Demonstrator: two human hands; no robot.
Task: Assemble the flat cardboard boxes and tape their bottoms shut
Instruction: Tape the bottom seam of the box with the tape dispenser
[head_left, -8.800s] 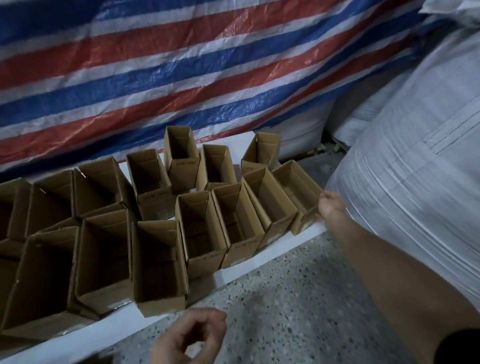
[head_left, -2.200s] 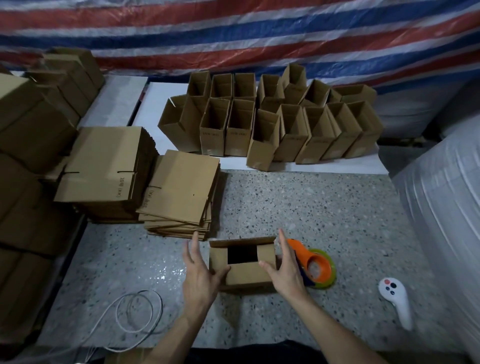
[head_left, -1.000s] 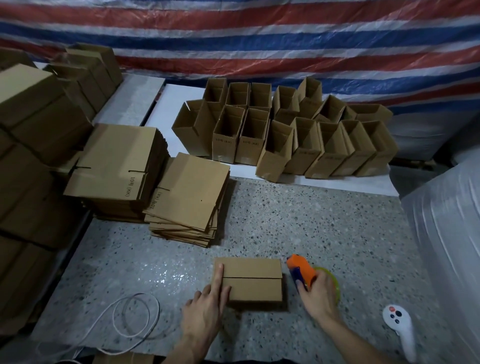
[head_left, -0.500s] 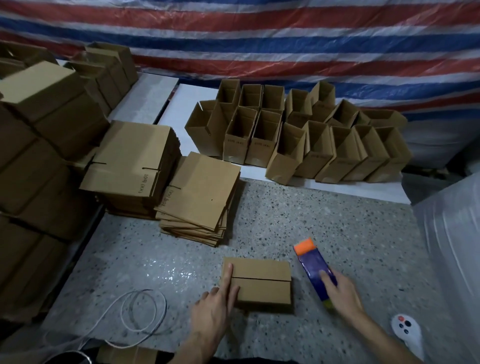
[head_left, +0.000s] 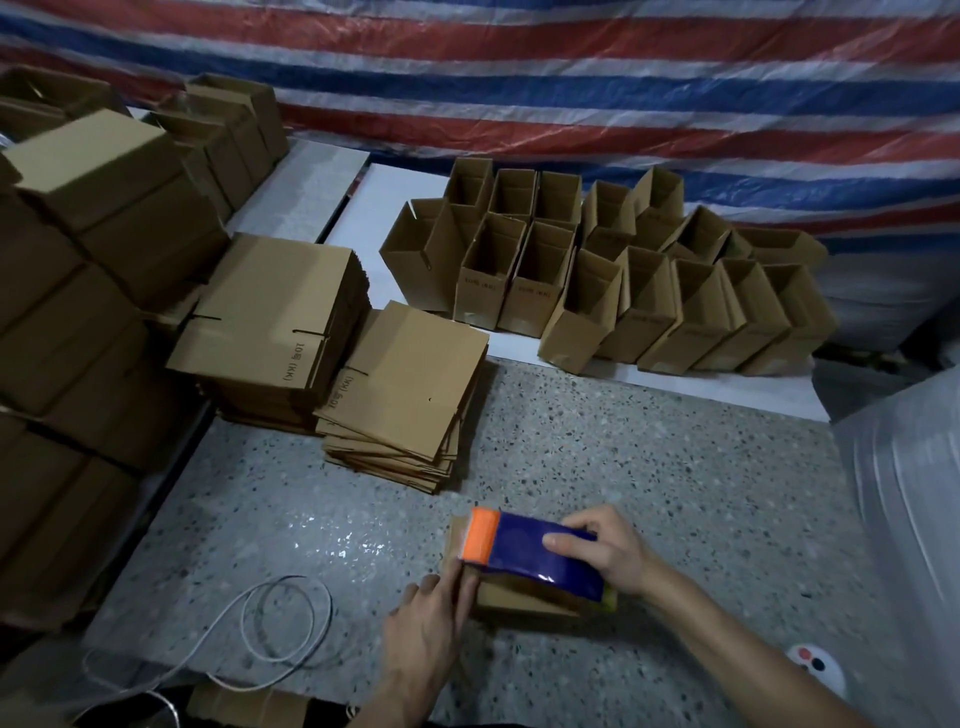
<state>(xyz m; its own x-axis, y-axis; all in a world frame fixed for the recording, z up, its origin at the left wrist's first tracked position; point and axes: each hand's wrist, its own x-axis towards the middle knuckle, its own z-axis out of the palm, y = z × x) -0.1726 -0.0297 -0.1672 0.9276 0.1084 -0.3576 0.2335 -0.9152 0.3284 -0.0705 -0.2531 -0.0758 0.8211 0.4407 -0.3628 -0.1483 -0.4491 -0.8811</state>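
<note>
Head view: the box (head_left: 519, 600) sits on the speckled floor (head_left: 649, 467), most likely bottom-up. It is light, hollow corrugated card that I judge will skid or dent under a hard push (the flap seam would give first). It is best braced at its ends and edges, not its middle.

The left hand (head_left: 431, 623) is at the box's left end, with fairly straight fingers pressing the card and clasping nothing. The right hand (head_left: 602, 551) is curled round the blue tape dispenser (head_left: 535, 551), which lies along the box's top with its orange nose at the left end.

The flat boxes (head_left: 410, 379) are stacked beyond the box to its left. The assembled boxes (head_left: 623, 291) stand well beyond it.
</note>
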